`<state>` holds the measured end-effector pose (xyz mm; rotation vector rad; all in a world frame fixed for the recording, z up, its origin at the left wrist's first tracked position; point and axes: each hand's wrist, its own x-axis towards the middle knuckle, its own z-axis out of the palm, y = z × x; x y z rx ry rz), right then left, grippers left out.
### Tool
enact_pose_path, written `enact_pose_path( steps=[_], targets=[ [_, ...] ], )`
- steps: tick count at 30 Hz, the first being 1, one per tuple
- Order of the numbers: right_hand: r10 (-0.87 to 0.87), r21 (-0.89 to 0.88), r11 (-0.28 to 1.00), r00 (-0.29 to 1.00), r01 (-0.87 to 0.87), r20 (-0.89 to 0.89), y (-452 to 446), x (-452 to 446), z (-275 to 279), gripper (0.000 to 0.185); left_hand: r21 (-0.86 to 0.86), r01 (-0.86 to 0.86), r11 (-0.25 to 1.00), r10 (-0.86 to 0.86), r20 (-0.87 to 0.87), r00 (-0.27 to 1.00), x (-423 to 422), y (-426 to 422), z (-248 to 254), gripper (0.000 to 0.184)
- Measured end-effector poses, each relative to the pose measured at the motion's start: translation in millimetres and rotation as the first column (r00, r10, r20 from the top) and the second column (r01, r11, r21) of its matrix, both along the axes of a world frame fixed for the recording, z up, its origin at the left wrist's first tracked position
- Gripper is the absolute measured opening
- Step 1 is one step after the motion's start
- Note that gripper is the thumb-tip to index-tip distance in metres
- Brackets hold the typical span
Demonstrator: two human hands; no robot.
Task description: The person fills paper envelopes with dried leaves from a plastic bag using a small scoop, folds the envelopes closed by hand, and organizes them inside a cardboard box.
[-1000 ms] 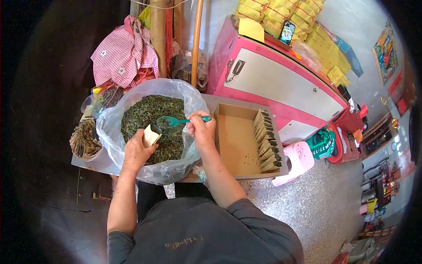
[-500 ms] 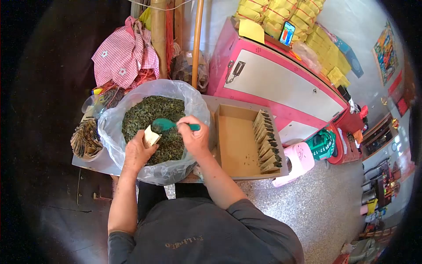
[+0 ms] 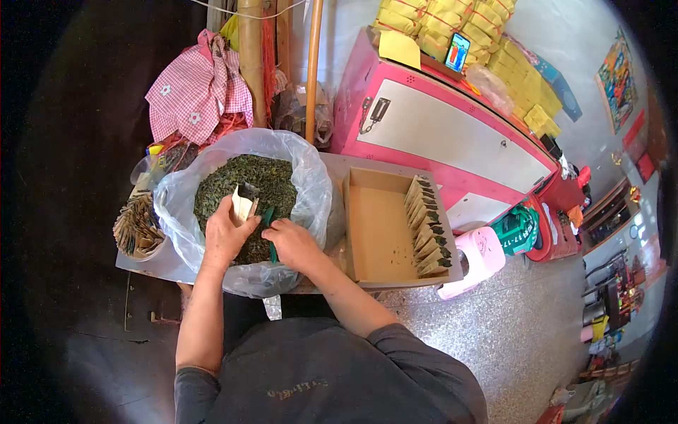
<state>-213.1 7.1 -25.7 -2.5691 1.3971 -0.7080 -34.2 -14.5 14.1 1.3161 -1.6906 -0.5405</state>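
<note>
My left hand (image 3: 227, 237) is closed around a small paper packet (image 3: 244, 205), its mouth facing up and away from me with something dark inside. Beside it, my right hand (image 3: 289, 242) grips a green scoop (image 3: 272, 247), now turned nearly upright against the packet's right side. Both hands are over a clear plastic bag (image 3: 314, 177) that holds loose dried leaves (image 3: 265, 169). To the right, a shallow cardboard box (image 3: 374, 226) has a row of filled packets (image 3: 427, 226) standing along its right side, dark leaf showing at their tops.
A tub of folded paper packets (image 3: 139, 225) stands left of the bag. Behind the table (image 3: 339, 161) is a pink and white cabinet (image 3: 452, 134) stacked with yellow bundles (image 3: 466, 21) and a lit phone (image 3: 458, 51). A pink stool (image 3: 480, 254) stands at right.
The scoop has swung from lying flat over the leaves to upright beside the packet. My right hand has moved left and down, and the packet has tipped more upright.
</note>
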Motion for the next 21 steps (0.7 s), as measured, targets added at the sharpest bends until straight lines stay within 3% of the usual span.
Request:
enact_pose_path(
  steps=[1, 3, 4, 6, 9, 10, 14, 17, 21],
  targets=[
    [0.003, 0.000, 1.000, 1.000, -0.003, -0.001, -0.8, -0.4, 2.4, 0.030, -0.003, 0.003, 1.000, -0.003, 0.011, 1.000, 0.4, -1.9, -4.5, 0.042],
    [-0.054, -0.044, 0.997, 0.960, 0.069, 0.275, -2.8, 1.1, 11.3, 0.033, -0.010, 0.004, 1.000, -0.003, 0.023, 1.000, 0.7, -2.2, -5.8, 0.041],
    [-0.055, -0.044, 0.997, 0.960, 0.070, 0.276, -1.5, 2.9, 21.4, 0.033, -0.018, 0.021, 1.000, -0.020, 0.007, 1.000, -1.4, 0.6, -5.7, 0.041],
    [-0.034, -0.170, 0.975, 0.847, 0.146, 0.531, 2.6, 8.1, 43.7, 0.035, -0.010, 0.026, 1.000, -0.026, 0.004, 1.000, -3.1, 2.5, -7.3, 0.044],
    [0.119, -0.263, 0.965, 0.863, 0.016, 0.491, 2.8, 11.4, 65.7, 0.035, 0.051, 0.104, 0.993, -0.104, 0.010, 0.994, -9.9, 10.1, 3.9, 0.054],
    [0.176, -0.241, 0.969, 0.840, -0.057, 0.512, -0.9, 12.9, 58.3, 0.035, -0.007, 0.117, 0.993, -0.117, -0.057, 0.991, -14.2, 11.8, 4.7, 0.056],
    [0.104, -0.231, 0.972, 0.794, 0.047, 0.599, 0.4, 17.0, 62.5, 0.031, 0.040, 0.107, 0.993, -0.108, 0.008, 0.994, -9.8, 9.7, 3.5, 0.058],
    [0.119, -0.157, 0.987, 0.854, -0.045, 0.506, 2.4, 17.8, 58.9, 0.027, 0.023, 0.084, 0.996, -0.084, -0.011, 0.996, -8.4, 6.1, -8.8, 0.058],
    [0.173, -0.303, 0.953, 0.827, -0.003, 0.535, -3.5, 19.4, 63.5, 0.020, -0.005, 0.136, 0.991, -0.137, -0.061, 0.989, -8.7, 14.0, 2.6, 0.057]
  ],
)
